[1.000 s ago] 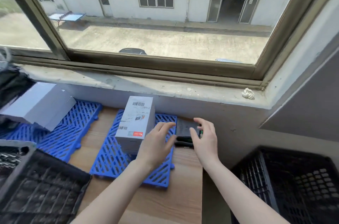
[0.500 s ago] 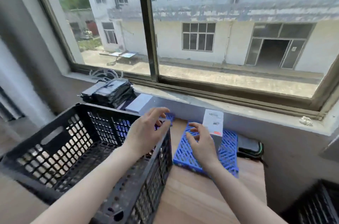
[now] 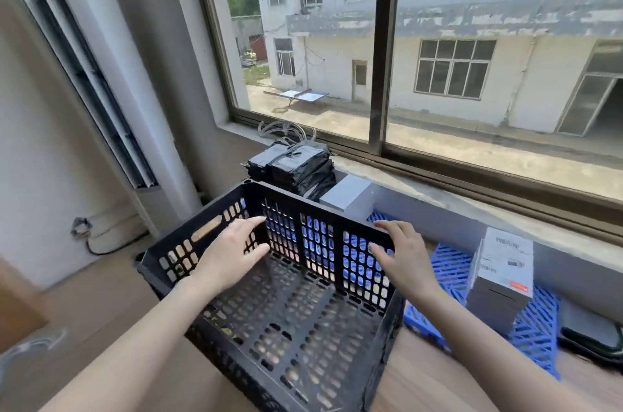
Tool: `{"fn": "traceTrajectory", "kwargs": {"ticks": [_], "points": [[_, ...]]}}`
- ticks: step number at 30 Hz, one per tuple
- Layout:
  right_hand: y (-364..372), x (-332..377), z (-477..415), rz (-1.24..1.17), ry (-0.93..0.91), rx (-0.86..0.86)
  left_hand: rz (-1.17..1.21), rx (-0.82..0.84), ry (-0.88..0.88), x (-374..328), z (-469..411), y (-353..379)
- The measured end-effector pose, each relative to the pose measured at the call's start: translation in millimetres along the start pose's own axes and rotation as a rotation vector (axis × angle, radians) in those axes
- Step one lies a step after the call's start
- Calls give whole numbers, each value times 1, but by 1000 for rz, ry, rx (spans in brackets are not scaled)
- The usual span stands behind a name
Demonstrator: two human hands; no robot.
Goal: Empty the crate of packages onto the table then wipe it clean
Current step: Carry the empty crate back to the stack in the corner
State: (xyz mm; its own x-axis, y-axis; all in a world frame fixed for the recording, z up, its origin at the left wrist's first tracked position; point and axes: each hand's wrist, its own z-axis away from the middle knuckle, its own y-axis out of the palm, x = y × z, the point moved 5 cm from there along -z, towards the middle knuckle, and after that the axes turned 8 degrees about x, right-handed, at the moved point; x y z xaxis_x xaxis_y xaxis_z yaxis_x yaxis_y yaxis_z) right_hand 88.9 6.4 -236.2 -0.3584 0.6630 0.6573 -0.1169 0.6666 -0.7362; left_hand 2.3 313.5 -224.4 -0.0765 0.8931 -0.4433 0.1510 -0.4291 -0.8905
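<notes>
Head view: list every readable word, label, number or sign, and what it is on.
No text is legible.
Upright grey box: label with printed lines and a barcode-like strip, too blurred to read.
Red tag on that box: lettering too small.
Black crate, black packages: no print visible.

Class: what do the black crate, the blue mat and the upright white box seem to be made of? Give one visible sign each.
Crate: moulded plastic, matte black; uniform slotted walls and ribs.
Mat: plastic, slightly glossy blue; moulded lattice.
Box: probably cardboard, smooth printed finish; crisp edges and printed labelling.
</notes>
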Motion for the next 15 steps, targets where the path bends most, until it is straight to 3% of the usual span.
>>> {"fn": "traceTrajectory", "kwargs": {"ticks": [6,15], "points": [[20,3,-17,186,12,27,-128,-37,-74,51,-15,-17],[44,1,1,328,127,-22,-308,91,-50,132,-64,-22]]}}
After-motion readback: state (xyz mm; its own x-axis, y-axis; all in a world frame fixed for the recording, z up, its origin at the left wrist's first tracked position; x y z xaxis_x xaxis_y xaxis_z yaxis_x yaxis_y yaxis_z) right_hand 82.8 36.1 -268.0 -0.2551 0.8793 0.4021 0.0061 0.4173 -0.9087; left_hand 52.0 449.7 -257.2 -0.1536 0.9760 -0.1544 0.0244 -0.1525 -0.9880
